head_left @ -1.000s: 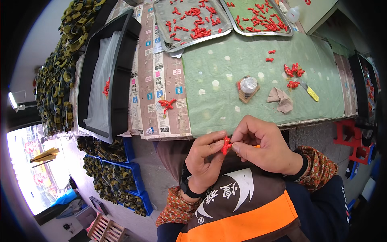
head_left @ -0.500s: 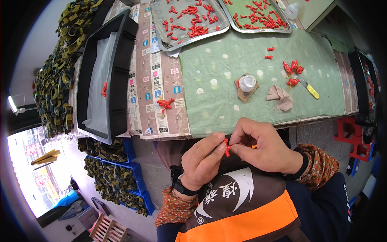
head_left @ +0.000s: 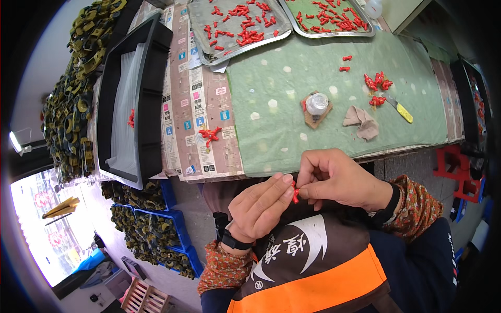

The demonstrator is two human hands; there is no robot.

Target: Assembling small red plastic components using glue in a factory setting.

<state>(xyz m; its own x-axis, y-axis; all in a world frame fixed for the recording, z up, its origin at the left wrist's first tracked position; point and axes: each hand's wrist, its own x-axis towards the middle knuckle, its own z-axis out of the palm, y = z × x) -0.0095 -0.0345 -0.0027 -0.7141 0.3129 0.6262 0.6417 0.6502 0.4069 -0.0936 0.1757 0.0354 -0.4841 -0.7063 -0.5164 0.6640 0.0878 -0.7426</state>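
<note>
A small red plastic figure part (head_left: 295,194) is held between my two hands, just off the table's near edge and above my lap. My left hand (head_left: 261,204) pinches it from the left between thumb and fingers. From the right, the thumb and forefinger of my right hand (head_left: 334,180) close on the same piece. My fingers cover much of it. Beyond my hands, on the green cloth, stands a small clear jar (head_left: 317,104) on a piece of brown cardboard (head_left: 313,122). A crumpled beige rag (head_left: 361,124) lies right of the jar.
Two metal trays (head_left: 250,55) (head_left: 334,35) of red pieces sit at the back. A yellow-handled knife (head_left: 404,112) lies beside a red cluster (head_left: 378,82) at right. At left are another red figure (head_left: 210,135) and a black bin (head_left: 150,104) with a translucent liner.
Both hands stay on the red piece, with small shifts of the fingers. My right hand's fingers have curled slightly. The whole view has shifted a little.
</note>
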